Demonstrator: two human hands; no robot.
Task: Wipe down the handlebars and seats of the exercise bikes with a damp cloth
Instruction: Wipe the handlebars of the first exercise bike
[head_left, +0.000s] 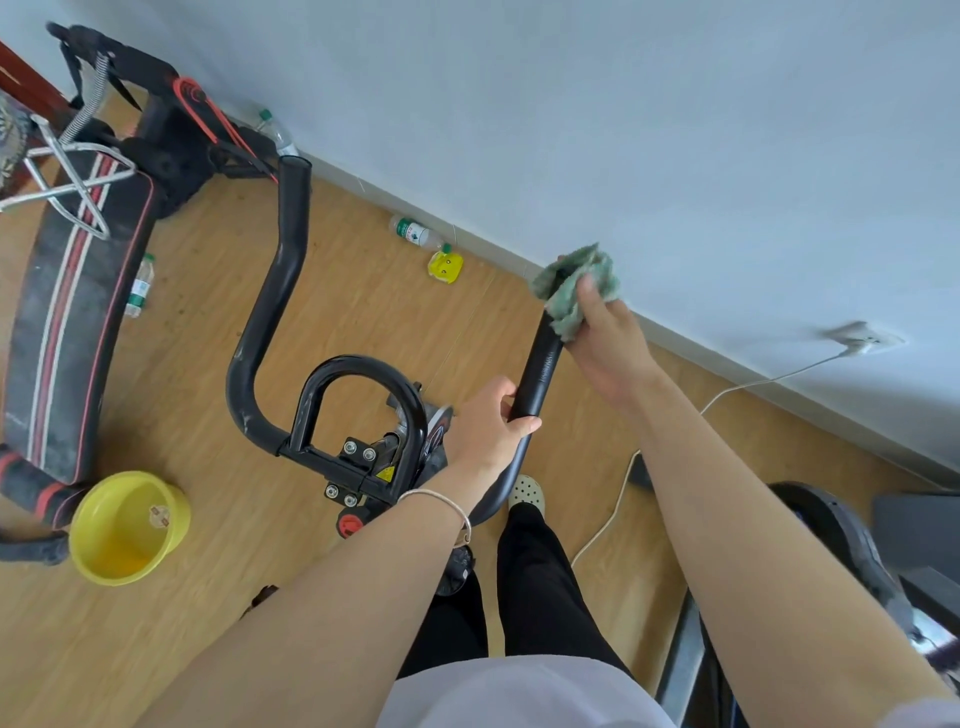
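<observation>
The black handlebars (270, 291) of an exercise bike fill the middle of the view, with a closed loop at their centre and two long outer bars. My left hand (493, 421) grips the lower part of the right bar (540, 369). My right hand (608, 332) holds a green cloth (576, 283) wrapped over the tip of that same bar. The bike's seat is not in view.
A yellow basin (127, 527) stands on the wood floor at the lower left. A black and red padded bench (67, 332) lies at the left. Plastic bottles (413, 231) and a yellow wrapper (445, 266) lie by the wall. A white cable (613, 514) runs across the floor at the right.
</observation>
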